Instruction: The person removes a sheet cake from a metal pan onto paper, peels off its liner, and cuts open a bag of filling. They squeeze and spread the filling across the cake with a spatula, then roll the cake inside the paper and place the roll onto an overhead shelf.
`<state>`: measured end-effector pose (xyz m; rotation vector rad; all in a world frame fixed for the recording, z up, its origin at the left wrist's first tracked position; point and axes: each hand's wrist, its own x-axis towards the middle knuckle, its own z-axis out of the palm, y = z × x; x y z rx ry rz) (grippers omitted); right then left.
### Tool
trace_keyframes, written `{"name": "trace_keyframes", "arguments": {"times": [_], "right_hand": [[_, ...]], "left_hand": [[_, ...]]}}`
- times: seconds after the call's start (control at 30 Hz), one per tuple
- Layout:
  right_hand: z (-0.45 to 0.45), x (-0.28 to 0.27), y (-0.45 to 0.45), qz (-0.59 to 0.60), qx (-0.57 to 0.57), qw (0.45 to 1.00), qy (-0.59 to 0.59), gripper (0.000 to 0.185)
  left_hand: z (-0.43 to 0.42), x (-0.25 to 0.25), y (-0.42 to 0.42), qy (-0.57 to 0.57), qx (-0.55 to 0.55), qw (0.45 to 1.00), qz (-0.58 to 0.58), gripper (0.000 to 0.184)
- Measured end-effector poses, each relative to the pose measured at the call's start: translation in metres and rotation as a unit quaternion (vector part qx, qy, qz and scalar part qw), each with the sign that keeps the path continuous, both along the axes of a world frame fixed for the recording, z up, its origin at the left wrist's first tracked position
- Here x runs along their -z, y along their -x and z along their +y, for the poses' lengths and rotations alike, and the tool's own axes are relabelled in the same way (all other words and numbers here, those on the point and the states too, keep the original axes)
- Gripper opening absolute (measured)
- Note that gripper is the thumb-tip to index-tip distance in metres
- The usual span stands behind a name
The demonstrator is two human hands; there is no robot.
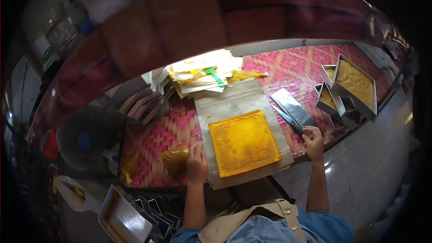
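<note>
A square yellow cake point(245, 141) lies flat on brown paper point(229, 99) on the pink patterned table. Left of it, my left hand point(197, 162) is at the paper's edge, beside a bag of brown filling point(175, 160); whether its fingers grip the bag or the paper is unclear. To the right, my right hand point(312, 140) has its fingers closed at the dark handle end of a knife point(284, 116). A wide metal blade point(292, 105) lies alongside the knife.
Cake-filled metal tins point(355, 83) are stacked at the right. Papers point(202, 69) with a green tool point(215, 77) lie at the back. Empty tins point(146, 103) stand back left, a fan point(84, 141) at left, and more tins point(128, 218) below the table's front edge.
</note>
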<state>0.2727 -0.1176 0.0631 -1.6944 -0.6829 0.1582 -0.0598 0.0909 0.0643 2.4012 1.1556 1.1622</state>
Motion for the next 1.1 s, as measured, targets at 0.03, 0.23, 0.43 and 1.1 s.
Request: {"name": "trace_keyframes", "arguments": {"times": [0.03, 0.23, 0.43, 1.1], "right_hand": [[-0.002, 0.004, -0.002, -0.097, -0.008, 0.995, 0.031, 0.018], [0.003, 0.01, 0.009, -0.357, 0.043, 0.916, 0.179, 0.027], [0.024, 0.023, 0.011, -0.309, 0.042, 0.915, 0.257, 0.033], [0.07, -0.065, 0.149, 0.085, -0.332, 0.935, 0.093, 0.038]], "left_hand": [[-0.008, -0.009, 0.002, -0.026, 0.049, 0.998, 0.022, 0.029], [0.008, -0.014, 0.069, -0.22, -0.199, 0.952, -0.081, 0.027], [0.047, 0.016, 0.136, 0.23, -0.199, 0.887, -0.348, 0.043], [0.038, 0.007, 0.076, 0.135, -0.229, 0.899, -0.348, 0.028]]}}
